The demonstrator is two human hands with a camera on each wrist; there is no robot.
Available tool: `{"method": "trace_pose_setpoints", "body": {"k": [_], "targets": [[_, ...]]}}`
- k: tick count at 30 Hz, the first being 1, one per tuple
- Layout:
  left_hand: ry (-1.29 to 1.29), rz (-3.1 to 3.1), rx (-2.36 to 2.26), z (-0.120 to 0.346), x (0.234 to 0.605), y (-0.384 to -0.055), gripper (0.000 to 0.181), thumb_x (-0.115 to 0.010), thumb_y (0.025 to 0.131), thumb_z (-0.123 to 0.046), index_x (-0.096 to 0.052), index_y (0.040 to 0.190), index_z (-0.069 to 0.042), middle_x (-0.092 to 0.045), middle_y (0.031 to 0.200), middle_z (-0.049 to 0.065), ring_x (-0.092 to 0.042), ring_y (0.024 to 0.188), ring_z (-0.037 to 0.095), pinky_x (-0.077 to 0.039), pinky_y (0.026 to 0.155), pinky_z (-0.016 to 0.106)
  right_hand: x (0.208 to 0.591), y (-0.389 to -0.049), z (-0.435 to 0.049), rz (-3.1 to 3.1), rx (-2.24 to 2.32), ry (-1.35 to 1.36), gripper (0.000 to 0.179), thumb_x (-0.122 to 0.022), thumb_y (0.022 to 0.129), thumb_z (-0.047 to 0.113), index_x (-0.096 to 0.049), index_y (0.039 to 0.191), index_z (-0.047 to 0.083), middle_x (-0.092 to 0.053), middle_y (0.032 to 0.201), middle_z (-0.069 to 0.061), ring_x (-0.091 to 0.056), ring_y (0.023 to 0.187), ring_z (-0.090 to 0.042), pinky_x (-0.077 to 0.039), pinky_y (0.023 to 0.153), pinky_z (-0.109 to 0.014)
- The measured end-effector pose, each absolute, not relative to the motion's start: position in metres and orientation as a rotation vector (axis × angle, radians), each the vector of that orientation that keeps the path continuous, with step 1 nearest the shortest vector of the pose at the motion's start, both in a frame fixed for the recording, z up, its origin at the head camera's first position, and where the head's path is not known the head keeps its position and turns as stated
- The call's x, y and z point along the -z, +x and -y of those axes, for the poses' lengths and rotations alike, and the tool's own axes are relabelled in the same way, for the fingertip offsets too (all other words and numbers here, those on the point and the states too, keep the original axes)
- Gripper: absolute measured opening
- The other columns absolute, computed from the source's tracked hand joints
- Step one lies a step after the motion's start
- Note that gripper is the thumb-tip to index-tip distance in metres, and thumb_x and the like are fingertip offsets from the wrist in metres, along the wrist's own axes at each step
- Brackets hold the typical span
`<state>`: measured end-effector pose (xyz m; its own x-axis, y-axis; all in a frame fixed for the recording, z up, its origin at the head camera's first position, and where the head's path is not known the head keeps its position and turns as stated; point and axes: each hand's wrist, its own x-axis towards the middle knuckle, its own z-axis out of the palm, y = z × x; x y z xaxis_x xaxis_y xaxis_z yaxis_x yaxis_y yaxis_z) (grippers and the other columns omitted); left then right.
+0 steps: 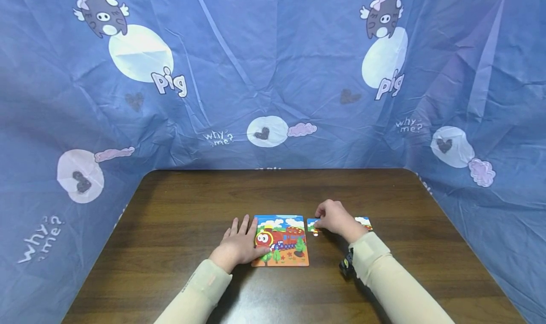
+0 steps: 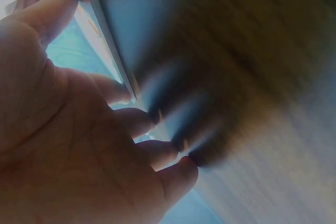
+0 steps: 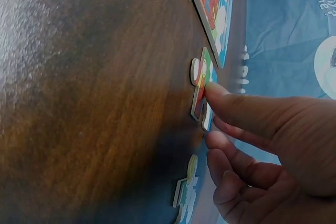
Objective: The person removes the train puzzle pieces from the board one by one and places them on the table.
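A square picture puzzle (image 1: 282,243) showing a red train lies flat on the table. My left hand (image 1: 236,249) rests at its left side, fingers spread and fairly straight, with the thumb over the lower left part. Just right of the puzzle is a loose puzzle piece (image 1: 312,224) with sky and green on it. My right hand (image 1: 338,219) holds this piece by thumb and fingertips. The right wrist view shows the thumb (image 3: 231,106) on the piece's face, with the index fingertip partly hidden behind it.
Beyond the right hand lies another part of a picture, a puzzle piece (image 1: 364,221) with a cloud, partly covered by the wrist. The brown wooden table (image 1: 192,196) carries everything. Blue printed cloth (image 1: 273,77) hangs behind it and along both sides.
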<state>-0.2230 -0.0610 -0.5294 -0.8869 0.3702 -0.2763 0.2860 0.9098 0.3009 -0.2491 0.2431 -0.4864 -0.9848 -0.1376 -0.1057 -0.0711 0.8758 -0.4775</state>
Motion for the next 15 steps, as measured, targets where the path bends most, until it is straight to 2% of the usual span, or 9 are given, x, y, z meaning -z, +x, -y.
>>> {"method": "trace_pose_setpoints", "body": {"k": [7,15], "targets": [[0.461,-2.717,-0.37,0.059,0.52,-0.219,0.102,-0.055,0.093,-0.07,-0.015,0.164,-0.01,-0.008,0.168,0.018,-0.002,0.151,0.045,-0.011,0.118,0.057,0.49,-0.252,-0.243,-2.925,0.72,-0.179,0.013,-0.086,0.079,0.005,-0.075,0.083,0.009,-0.064,0.077,0.002,-0.059,0.075,-0.017,-0.052,0.074,-0.038],[0.475,-2.737,-0.372,0.059,0.518,-0.218,0.098,-0.058,0.094,-0.066,-0.019,0.163,-0.008,-0.011,0.167,0.02,-0.005,0.15,0.047,-0.014,0.118,0.058,0.489,-0.252,-0.242,-2.92,0.717,-0.159,0.011,-0.085,0.081,0.004,-0.076,0.085,0.01,-0.066,0.081,0.001,-0.061,0.08,-0.018,-0.053,0.078,-0.04]]}}
